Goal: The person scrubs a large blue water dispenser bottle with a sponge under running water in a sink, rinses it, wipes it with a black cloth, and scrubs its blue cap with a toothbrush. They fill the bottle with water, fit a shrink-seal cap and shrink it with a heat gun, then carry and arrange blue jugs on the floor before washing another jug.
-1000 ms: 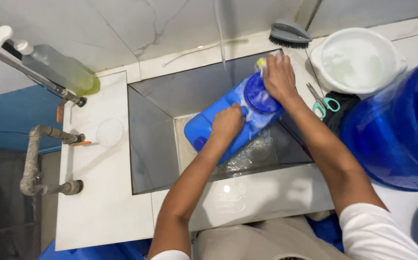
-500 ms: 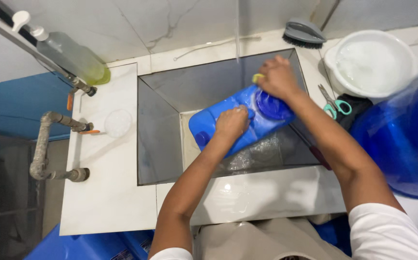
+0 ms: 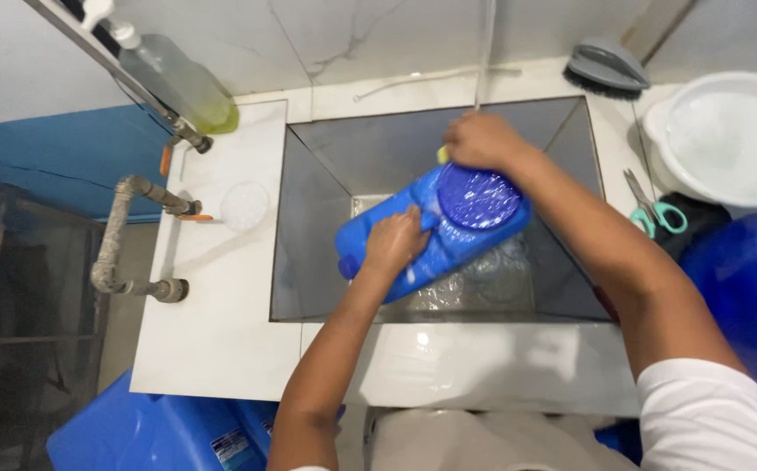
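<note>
The washing looks mid-way: the blue plastic container point(image 3: 435, 228) lies tilted across the grey steel sink point(image 3: 308, 227) at the centre of the frame, its ribbed round blue lid point(image 3: 479, 196) still on, wet and soapy with water pooled beneath it; rinsing appears still to come. The left hand point(image 3: 393, 244) closes over the container's near side, steadying it; the right hand point(image 3: 481, 142) is curled around a small yellow-green sponge point(image 3: 442, 155) (only a corner shows) at the container's far edge, under a thin stream of water point(image 3: 483, 52); the glossy white tabletop point(image 3: 221, 323) surrounds the sink.
</note>
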